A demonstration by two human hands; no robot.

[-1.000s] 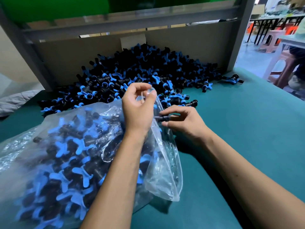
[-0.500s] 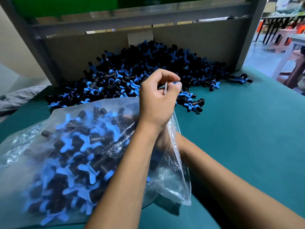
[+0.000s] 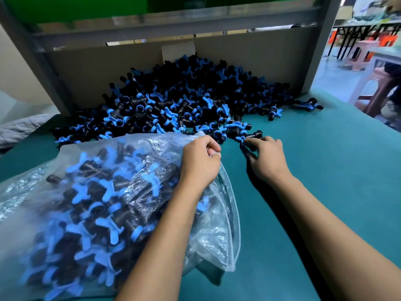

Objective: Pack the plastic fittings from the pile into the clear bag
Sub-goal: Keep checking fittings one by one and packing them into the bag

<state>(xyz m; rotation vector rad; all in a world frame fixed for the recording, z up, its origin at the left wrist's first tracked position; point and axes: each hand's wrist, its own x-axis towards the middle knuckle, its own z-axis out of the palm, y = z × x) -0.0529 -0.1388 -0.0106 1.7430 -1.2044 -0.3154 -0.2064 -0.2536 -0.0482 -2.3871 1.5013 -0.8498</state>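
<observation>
The clear bag (image 3: 91, 203) is lying across the lower left of the frame on the teal table (image 3: 325, 181), stuffed with black-and-blue fittings, its long axis running from lower left up toward the centre, where its mouth is pointing. The left hand (image 3: 200, 161) is pinching the bag's rim at centre frame. Just right of it, the right hand (image 3: 268, 157), half a second ago buried inside the bag, is now out and curling its fingers on a fitting (image 3: 249, 136) at the pile's near edge. The pile (image 3: 184, 98) is heaped against the cardboard wall (image 3: 86, 68) behind.
</observation>
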